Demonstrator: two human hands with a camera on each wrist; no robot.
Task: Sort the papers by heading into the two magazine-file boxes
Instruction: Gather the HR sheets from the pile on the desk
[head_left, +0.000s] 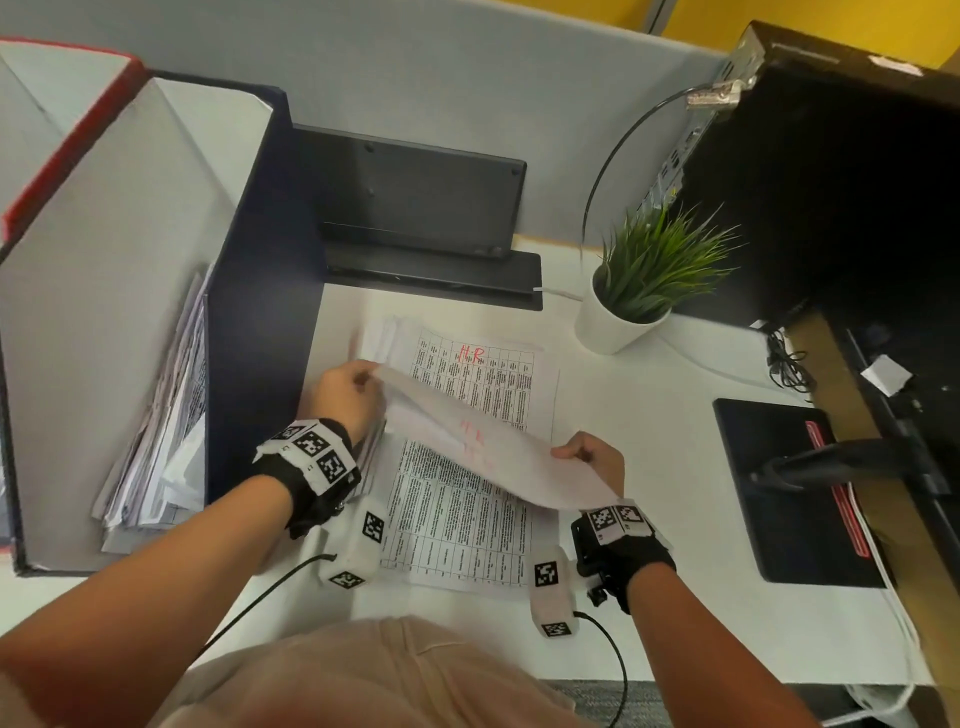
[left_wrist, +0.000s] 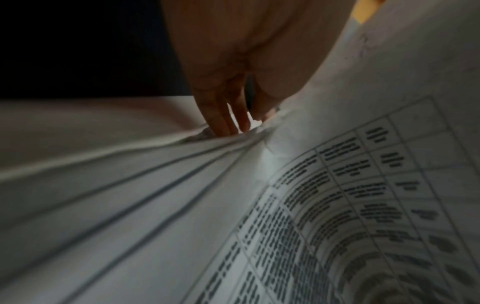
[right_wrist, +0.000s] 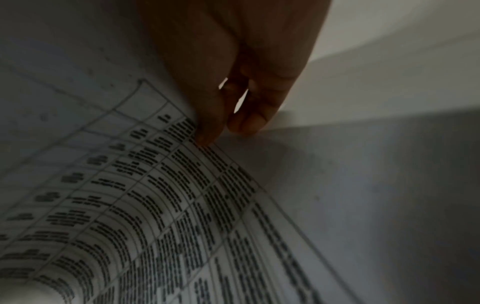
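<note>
Head view: a person stands at a white desk (head_left: 675, 467) and holds one sheet (head_left: 483, 441) above a pile of papers (head_left: 467, 499). The left hand (head_left: 345, 397) pinches the sheet's far left corner; the right hand (head_left: 592, 460) pinches its near right edge. The sheet sags between the two hands, blank side up, with faint red handwriting showing through. The paper lying on top of the pile carries a printed table and a red handwritten heading, "HR" (head_left: 471, 355). Further sheets of the pile fan out at its left edge, under the left hand.

Two file boxes stand at the left of the desk. The dark blue box (head_left: 260, 312), just beside the pile, holds a leaning bundle of filed papers (head_left: 166, 415). The red box (head_left: 72, 135) stands behind it, at the far left; its contents are hidden.

A potted plant (head_left: 639, 291) stands to the right beyond the pile, and a monitor base (head_left: 779, 488) lies at the right of the desk.

Left wrist view: the fingers (left_wrist: 221, 115) reach down onto the fanned sheet edges while the lifted sheet, printed side visible, curves up on the right.

Right wrist view: the thumb (right_wrist: 207, 123) presses the printed side of the sheet, with a fingertip (right_wrist: 249, 123) just beside it.
</note>
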